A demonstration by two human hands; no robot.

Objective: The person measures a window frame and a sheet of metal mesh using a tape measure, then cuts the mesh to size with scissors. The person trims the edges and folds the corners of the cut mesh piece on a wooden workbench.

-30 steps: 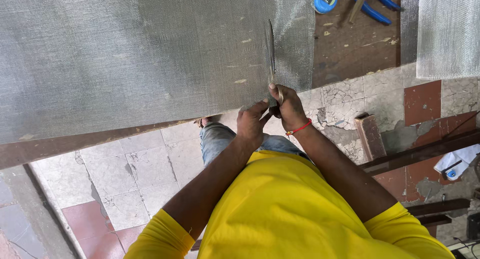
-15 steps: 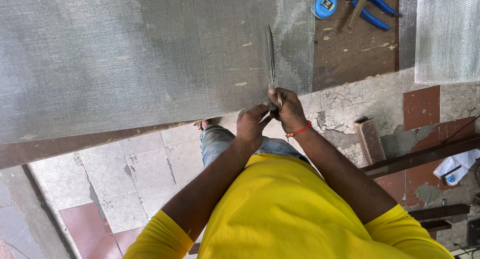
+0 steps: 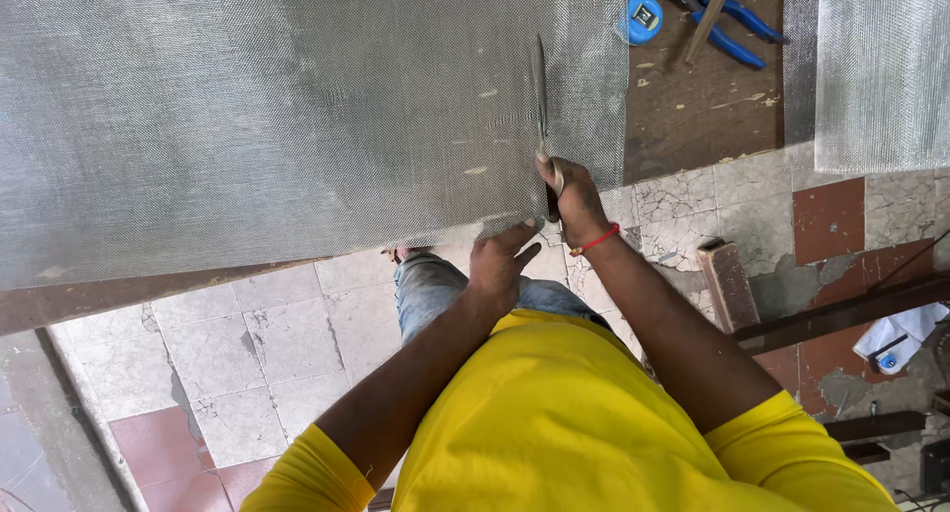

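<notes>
blue tape measure [image 3: 641, 15], blue-handled pliers [image 3: 727, 25], wooden block [image 3: 729, 285], cracked floor tiles [image 3: 247, 344]

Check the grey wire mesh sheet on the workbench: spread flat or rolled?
Spread flat. The grey wire mesh sheet lies unrolled over the workbench, its near edge under the left hand.

Grey fine-woven mesh sheet [image 3: 277, 116], blue-handled pliers [image 3: 727, 22], blue tape measure [image 3: 641, 15], yellow shirt [image 3: 584, 423], red wrist thread [image 3: 595, 241]

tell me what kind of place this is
Probably a small workshop or work yard. A big sheet of wire mesh lies over a rough wooden table, with blue pliers and a tape measure on it, above cracked, worn floor tiles.
</notes>
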